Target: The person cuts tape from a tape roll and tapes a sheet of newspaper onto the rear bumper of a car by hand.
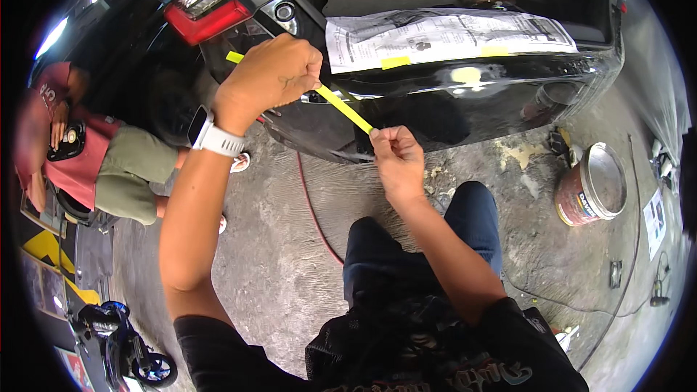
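A strip of yellow masking tape (346, 108) is stretched taut and slanting between my hands. My left hand (272, 73), with a watch on its wrist, pinches the tape near the tail light; a short end sticks out beyond the knuckles. Lower down, my right hand (400, 160) grips the other end between thumb and fingers. Behind the tape is a car's glossy black rear bumper (414, 120). Printed paper sheets (446, 38) lie along the bumper's top edge, held by yellow tape pieces (396, 62). A pale, dull-edged patch (467, 75) shows on the bumper.
The red tail light (207, 13) is at upper left. A paint bucket (591, 185) stands at right on the concrete floor (272, 283). A red hose (313, 209) and a dark cable (626, 261) cross the floor. A seated person (92, 158) and a motorcycle (122, 343) are at left.
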Motion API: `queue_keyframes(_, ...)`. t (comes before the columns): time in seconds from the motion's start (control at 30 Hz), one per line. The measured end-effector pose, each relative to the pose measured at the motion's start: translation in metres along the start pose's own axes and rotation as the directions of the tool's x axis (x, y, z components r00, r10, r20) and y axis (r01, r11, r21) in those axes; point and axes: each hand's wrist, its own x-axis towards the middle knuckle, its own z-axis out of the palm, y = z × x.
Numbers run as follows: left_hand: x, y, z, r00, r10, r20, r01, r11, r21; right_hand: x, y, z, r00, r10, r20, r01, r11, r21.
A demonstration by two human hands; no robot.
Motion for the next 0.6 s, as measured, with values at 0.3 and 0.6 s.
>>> queue_keyframes(0.3,-0.112,0.040,0.053,0.867,-0.246,0.434,0.489,0.594,-0.639,-0.011,-0.063,-0.081,0.835,0.277,0.475,-0.110,0.930,-0.350)
queue_keyframes(0.6,-0.132,0.136,0.147,0.962,-0.272,0.019,0.135,0.412,-0.901,-0.008,-0.072,-0.074,0.483,0.513,0.710,0.068,0.786,-0.614)
